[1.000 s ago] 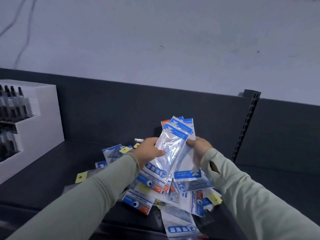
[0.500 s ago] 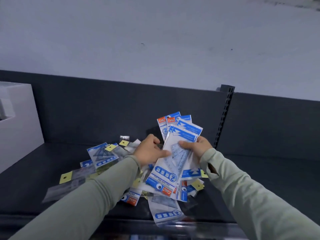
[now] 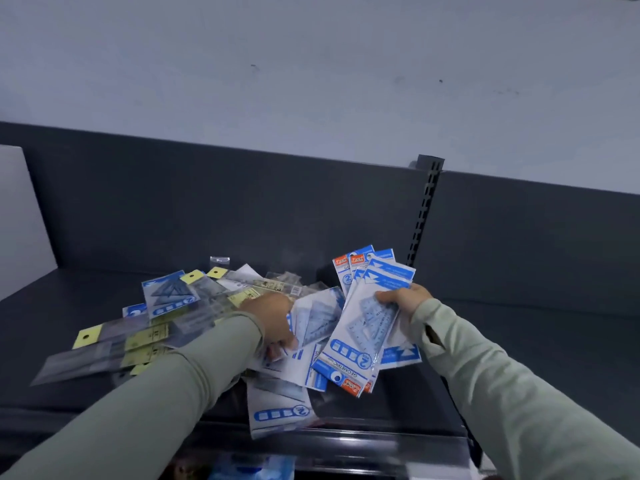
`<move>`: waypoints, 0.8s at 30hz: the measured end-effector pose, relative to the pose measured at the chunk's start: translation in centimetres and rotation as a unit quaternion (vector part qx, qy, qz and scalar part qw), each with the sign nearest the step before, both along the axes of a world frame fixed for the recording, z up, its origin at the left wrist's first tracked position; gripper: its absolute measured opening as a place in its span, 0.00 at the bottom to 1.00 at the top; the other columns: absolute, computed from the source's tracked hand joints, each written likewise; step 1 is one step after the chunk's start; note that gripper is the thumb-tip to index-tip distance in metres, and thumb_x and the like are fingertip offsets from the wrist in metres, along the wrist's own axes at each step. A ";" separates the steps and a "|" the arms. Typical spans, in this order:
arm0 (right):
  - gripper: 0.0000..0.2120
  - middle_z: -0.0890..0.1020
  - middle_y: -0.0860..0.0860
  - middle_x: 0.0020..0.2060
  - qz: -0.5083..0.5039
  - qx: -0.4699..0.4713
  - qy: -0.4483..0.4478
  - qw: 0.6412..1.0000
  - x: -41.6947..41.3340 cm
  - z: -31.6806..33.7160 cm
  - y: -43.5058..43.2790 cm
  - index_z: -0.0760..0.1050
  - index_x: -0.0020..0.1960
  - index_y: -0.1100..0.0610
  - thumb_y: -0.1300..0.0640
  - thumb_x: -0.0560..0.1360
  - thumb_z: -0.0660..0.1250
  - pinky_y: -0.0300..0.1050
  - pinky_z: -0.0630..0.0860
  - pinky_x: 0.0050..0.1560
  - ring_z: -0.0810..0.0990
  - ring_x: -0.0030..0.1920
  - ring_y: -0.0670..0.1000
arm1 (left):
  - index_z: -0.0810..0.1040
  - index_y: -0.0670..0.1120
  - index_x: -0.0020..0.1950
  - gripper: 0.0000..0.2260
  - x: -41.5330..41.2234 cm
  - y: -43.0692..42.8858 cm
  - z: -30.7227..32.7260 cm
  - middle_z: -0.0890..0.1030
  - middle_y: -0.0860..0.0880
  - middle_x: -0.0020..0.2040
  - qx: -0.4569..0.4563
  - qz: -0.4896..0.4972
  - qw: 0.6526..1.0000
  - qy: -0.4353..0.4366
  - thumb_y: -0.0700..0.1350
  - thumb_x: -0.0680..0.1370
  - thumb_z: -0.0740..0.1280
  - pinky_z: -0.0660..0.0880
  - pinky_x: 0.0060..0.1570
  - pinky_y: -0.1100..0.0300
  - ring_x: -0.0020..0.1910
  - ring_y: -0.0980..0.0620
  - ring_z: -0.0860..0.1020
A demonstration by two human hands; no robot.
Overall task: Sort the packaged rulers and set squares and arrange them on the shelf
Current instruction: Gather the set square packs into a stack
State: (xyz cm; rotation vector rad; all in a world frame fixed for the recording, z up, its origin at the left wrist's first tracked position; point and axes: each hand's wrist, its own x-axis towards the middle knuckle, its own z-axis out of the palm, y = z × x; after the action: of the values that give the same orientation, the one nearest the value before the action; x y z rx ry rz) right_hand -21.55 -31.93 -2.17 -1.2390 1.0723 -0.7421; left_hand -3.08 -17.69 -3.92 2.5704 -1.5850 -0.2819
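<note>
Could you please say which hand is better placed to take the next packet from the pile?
Left: the left hand is down on the pile, while the right hand grips a stack.

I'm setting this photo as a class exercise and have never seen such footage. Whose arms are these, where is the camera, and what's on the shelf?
No machine here: a person wears one camera on the head, looking down at their own two hands. The right hand grips a fan of blue-and-white plastic set-square packets. The left hand reaches into the loose pile of packets on the dark grey shelf and seems to pinch a white set-square packet. Clear ruler packets with yellow tags lie at the pile's left.
</note>
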 end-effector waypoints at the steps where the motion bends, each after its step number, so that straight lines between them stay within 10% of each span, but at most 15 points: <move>1: 0.11 0.81 0.61 0.43 -0.001 0.002 0.008 1.000 -0.2 -0.2 -0.4 0.74 0.45 0.62 0.72 0.67 0.71 0.61 0.76 0.58 0.81 0.47 0.62 | 0.77 0.43 0.53 0.14 0.0 -0.1 0.1 0.81 0.45 0.54 -0.040 0.018 0.998 0.035 0.48 0.71 0.73 0.72 0.46 0.57 0.48 0.46 0.78; 8: 0.09 0.79 0.59 0.44 -0.001 0.004 0.077 0.997 0.3 -0.4 -1.5 0.72 0.47 0.64 0.64 0.71 0.71 0.52 0.75 0.57 0.79 0.46 0.58 | 0.64 0.52 0.35 0.10 -1.4 0.0 2.1 0.77 0.47 0.37 -0.376 0.019 0.918 0.122 0.39 0.72 0.61 0.71 0.36 0.54 0.39 0.43 0.76; 15: 0.13 0.76 0.56 0.33 -0.031 0.029 -0.006 0.999 2.1 -0.4 -1.6 0.73 0.59 0.66 0.59 0.78 0.64 0.48 0.75 0.47 0.75 0.32 0.53 | 0.72 0.50 0.38 0.09 -4.2 -0.1 0.6 0.74 0.55 0.68 -0.228 -0.159 0.940 0.198 0.40 0.74 0.69 0.69 0.63 0.57 0.66 0.54 0.73; 20: 0.21 0.81 0.59 0.29 0.010 0.064 -0.013 0.998 2.5 0.1 -0.9 0.74 0.48 0.66 0.48 0.72 0.72 0.39 0.75 0.27 0.80 0.28 0.54 | 0.75 0.52 0.38 0.08 -4.5 0.0 1.1 0.68 0.57 0.73 -0.203 -0.199 0.929 0.236 0.45 0.74 0.72 0.60 0.73 0.56 0.72 0.60 0.63; 24: 0.12 0.76 0.55 0.17 0.025 0.041 0.027 0.998 3.0 0.5 -0.6 0.70 0.43 0.63 0.63 0.70 0.74 0.34 0.68 0.17 0.73 0.15 0.50 | 0.79 0.47 0.39 0.07 -4.4 0.9 2.9 0.70 0.56 0.71 -0.188 -0.189 0.920 0.287 0.48 0.76 0.70 0.63 0.67 0.62 0.69 0.61 0.67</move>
State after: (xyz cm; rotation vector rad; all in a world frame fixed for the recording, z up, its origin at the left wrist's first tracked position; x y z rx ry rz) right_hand -18.52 -32.53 -1.62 -1.2178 1.1019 -0.6239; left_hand -7.48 -16.78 -1.05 1.6736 -1.6698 -0.6247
